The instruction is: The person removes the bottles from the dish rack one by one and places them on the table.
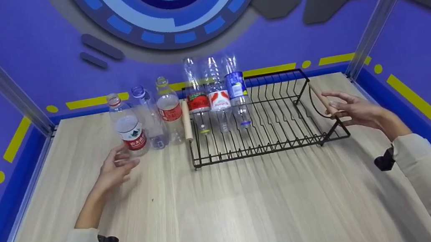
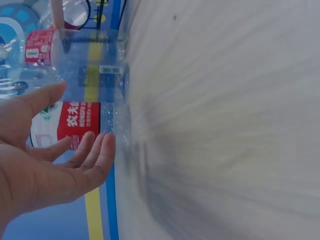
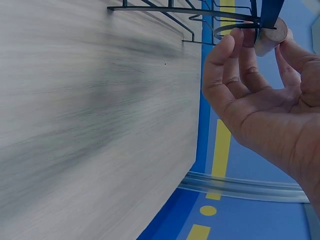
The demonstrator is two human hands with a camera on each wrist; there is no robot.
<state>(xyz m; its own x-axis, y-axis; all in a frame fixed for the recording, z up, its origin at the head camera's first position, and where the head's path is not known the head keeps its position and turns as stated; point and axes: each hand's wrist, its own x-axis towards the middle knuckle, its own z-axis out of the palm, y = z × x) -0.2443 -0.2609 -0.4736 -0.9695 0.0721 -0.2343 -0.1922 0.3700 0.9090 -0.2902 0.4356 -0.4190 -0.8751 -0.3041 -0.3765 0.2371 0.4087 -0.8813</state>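
Wooden handle (image 1: 323, 99) of the black rack (image 1: 267, 130) is sitting at three o'clock on the desk (image 1: 227, 203), with the right hand (image 1: 355, 112) touching it, fingers loose. Left hand (image 1: 115, 171), fingers spread, is nearing the red-label bottle (image 1: 128, 127) at nine o'clock.

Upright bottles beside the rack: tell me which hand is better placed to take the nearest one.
Left. The left hand lies open right beside the red-labelled bottle. The right hand is across the table at the rack's wooden handle, with the rack between.
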